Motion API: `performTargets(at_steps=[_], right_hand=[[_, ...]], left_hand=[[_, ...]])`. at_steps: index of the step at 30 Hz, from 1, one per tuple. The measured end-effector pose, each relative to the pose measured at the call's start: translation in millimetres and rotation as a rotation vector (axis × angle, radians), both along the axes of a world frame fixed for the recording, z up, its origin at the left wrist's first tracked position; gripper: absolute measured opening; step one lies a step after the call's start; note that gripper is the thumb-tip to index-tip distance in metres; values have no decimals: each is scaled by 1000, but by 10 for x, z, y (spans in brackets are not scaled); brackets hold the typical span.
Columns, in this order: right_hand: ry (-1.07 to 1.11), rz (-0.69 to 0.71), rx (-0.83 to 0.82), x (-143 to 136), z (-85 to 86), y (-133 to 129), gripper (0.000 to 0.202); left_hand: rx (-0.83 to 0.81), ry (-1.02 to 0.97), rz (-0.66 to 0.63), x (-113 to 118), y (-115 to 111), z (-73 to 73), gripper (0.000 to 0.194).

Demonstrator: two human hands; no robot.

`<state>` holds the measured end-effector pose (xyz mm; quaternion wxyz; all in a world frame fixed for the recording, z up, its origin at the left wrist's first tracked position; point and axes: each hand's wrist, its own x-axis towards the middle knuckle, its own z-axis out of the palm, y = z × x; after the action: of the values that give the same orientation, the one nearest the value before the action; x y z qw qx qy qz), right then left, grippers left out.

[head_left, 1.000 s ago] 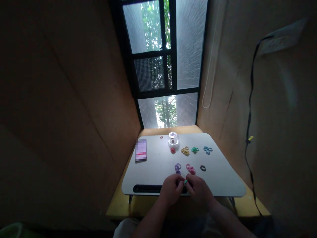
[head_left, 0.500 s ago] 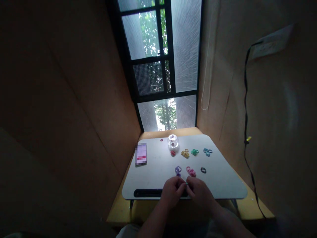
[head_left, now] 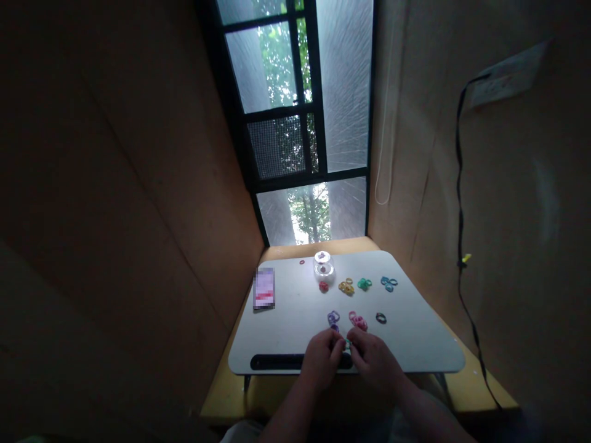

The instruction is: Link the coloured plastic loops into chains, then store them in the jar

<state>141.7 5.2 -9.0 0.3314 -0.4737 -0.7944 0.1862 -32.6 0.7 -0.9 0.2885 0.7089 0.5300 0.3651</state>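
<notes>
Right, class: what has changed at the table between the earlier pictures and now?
Little. The left hand and right hand hold the green piece; more of it shows between them than half a second ago. Nothing was visibly taken or let go. The clear jar, yellow bands and table stayed put; the whole view shifted slightly.

The green band [head_left: 348,344] was pinched between the fingers [head_left: 338,348] — small, partly covered, its exact shape too tiny to tell. Just beyond the fingers lay the purple bands [head_left: 332,318], loosely grouped, and the pink bands [head_left: 359,322], more tightly heaped. To their right, the dark band [head_left: 381,322] lay flat. Farther beyond sat the red [head_left: 324,287], yellow [head_left: 346,288], green [head_left: 364,284] and blue [head_left: 389,287] piles — each well apart from the fingers.
</notes>
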Motion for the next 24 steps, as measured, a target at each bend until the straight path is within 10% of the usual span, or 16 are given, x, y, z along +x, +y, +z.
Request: performTargets(at_steps=[24], right_hand=[[-2, 15, 29, 23, 5, -18, 8]], left_hand=[[20, 31, 8, 18, -14, -3, 11]])
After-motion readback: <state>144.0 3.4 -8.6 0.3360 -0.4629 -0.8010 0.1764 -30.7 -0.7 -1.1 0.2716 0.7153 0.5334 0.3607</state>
